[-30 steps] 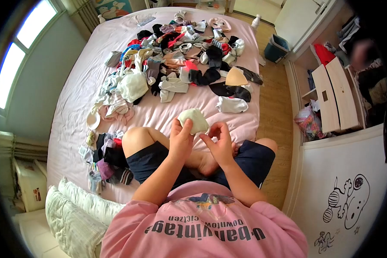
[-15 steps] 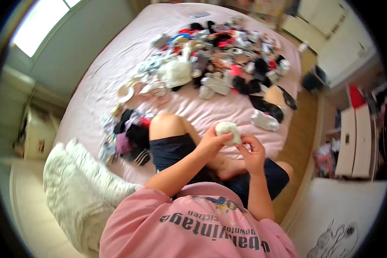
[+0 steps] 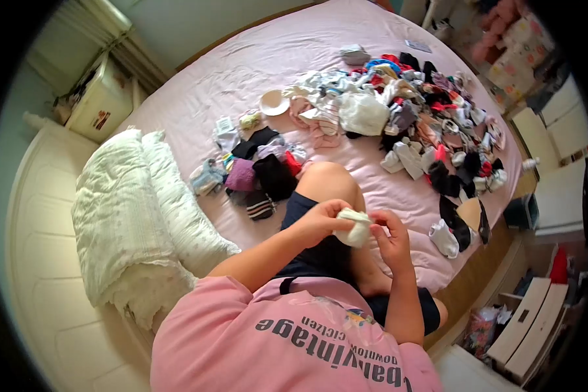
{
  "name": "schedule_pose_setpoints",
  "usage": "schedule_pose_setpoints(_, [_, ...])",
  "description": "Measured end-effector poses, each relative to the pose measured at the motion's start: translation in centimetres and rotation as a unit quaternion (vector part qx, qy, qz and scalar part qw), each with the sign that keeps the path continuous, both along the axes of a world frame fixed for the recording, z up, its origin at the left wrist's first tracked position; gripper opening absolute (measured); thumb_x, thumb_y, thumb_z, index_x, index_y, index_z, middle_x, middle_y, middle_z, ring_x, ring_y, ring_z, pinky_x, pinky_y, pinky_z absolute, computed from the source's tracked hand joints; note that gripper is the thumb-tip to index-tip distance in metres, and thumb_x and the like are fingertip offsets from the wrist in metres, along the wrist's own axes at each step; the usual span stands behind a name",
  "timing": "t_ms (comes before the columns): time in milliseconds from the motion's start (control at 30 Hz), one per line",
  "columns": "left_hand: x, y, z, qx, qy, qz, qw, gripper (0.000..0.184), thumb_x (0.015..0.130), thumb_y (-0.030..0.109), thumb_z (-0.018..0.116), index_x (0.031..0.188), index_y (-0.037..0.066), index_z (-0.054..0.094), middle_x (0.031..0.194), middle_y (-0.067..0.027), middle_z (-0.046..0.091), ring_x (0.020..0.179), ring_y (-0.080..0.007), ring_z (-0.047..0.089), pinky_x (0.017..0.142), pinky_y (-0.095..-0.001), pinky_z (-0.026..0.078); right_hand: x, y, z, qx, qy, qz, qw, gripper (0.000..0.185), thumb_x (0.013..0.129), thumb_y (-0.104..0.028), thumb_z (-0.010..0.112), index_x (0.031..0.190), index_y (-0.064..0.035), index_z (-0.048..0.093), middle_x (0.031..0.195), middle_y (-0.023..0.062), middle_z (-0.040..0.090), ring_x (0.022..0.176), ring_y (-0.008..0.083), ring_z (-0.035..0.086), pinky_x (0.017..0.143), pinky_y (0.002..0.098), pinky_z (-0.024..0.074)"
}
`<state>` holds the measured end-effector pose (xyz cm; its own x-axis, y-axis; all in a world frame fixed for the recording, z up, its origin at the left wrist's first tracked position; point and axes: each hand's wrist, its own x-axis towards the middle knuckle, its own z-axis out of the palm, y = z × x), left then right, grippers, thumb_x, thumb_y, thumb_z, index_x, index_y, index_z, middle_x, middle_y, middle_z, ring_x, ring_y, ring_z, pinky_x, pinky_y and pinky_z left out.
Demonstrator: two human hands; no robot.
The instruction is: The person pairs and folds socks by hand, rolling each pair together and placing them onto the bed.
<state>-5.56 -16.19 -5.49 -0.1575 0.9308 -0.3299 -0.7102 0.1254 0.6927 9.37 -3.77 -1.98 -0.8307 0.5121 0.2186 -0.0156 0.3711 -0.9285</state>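
Note:
A small white bundle that looks like a folded sock [image 3: 354,230] is held above my crossed legs. My left hand [image 3: 325,220] is closed around its left side, with the thumb lying across the front. At its right edge my right hand [image 3: 391,240] pinches with thumb and forefinger; the fingertips touch the fabric there. Left of my knee is a small pile of rolled socks, with a purple bundle [image 3: 241,175], a black bundle [image 3: 276,176] and a striped dark bundle [image 3: 260,206].
A large heap of mixed socks [image 3: 405,108] spreads over the pink bedsheet [image 3: 235,62]. A beige cup-shaped piece [image 3: 274,102] lies between the piles. A white sock [image 3: 443,239] is near the bed's right edge. A folded quilt [image 3: 127,219] rests at the left by the headboard [image 3: 46,261].
The head view has turned left, so the bed and piles appear farther right. Both hands still hold the white sock, which is now turned with its folded opening showing.

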Motion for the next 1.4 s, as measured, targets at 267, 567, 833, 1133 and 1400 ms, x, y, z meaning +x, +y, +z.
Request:
schedule_pose_setpoints(267, [-8.5,-11.6,-5.7,-0.024,-0.071,0.381,0.922,0.035,0.074,0.007,0.063,0.105,0.011,0.049,0.107,-0.0083,0.054,0.098,-0.0234,0.054,0.086,-0.0402,0.044,-4.3,-1.7,-0.6,-0.121,-0.076,0.063,0.988,0.022,0.078,0.000,0.055,0.100,-0.0015,0.055,0.085,0.0049,0.055,0.079,0.0118,0.053,0.073,0.0221,0.0419])
schedule_pose_setpoints(567, [-12.2,-20.5,-16.0,-0.161,-0.052,0.555,0.815,0.027,0.073,0.002,0.064,0.097,0.005,0.051,0.095,-0.0088,0.058,0.083,-0.0218,0.059,0.073,-0.0371,0.050,-4.5,-1.5,-3.3,-0.201,-0.126,0.073,0.969,0.021,0.082,-0.003,0.053,0.103,-0.0026,0.054,0.088,0.0019,0.055,0.081,0.0081,0.051,0.075,0.0203,0.0409])
schedule_pose_setpoints(833, [-12.2,-20.4,-19.5,-0.257,0.044,0.535,0.804,0.023,0.078,0.021,0.064,0.092,0.005,0.054,0.079,-0.0049,0.058,0.069,-0.0150,0.056,0.061,-0.0269,0.046,-3.8,-1.0,-3.1,-0.208,-0.132,0.055,0.968,0.022,0.083,-0.003,0.053,0.105,-0.0024,0.053,0.091,0.0023,0.055,0.085,0.0086,0.051,0.077,0.0210,0.0406])
schedule_pose_setpoints(1133, [-9.2,-18.6,-17.5,-0.446,0.692,0.311,0.475,0.053,0.083,0.026,0.049,0.126,-0.001,0.033,0.132,-0.0219,0.028,0.121,-0.0352,0.028,0.101,-0.0423,0.019,-3.3,-0.7,-3.3,-0.170,-0.140,0.035,0.975,0.021,0.081,-0.004,0.055,0.101,-0.0038,0.055,0.086,0.0025,0.056,0.083,0.0093,0.052,0.076,0.0219,0.0414])
schedule_pose_setpoints(1400, [-5.5,-16.2,-18.3,-0.514,0.727,0.067,0.450,0.062,0.086,0.038,0.038,0.134,0.004,0.020,0.141,-0.0214,0.004,0.130,-0.0366,0.003,0.105,-0.0450,0.002,-2.2,-0.3,-4.1,-0.096,-0.128,0.013,0.987,0.020,0.079,-0.008,0.058,0.098,-0.0018,0.056,0.086,0.0064,0.057,0.078,0.0126,0.055,0.070,0.0237,0.0440])
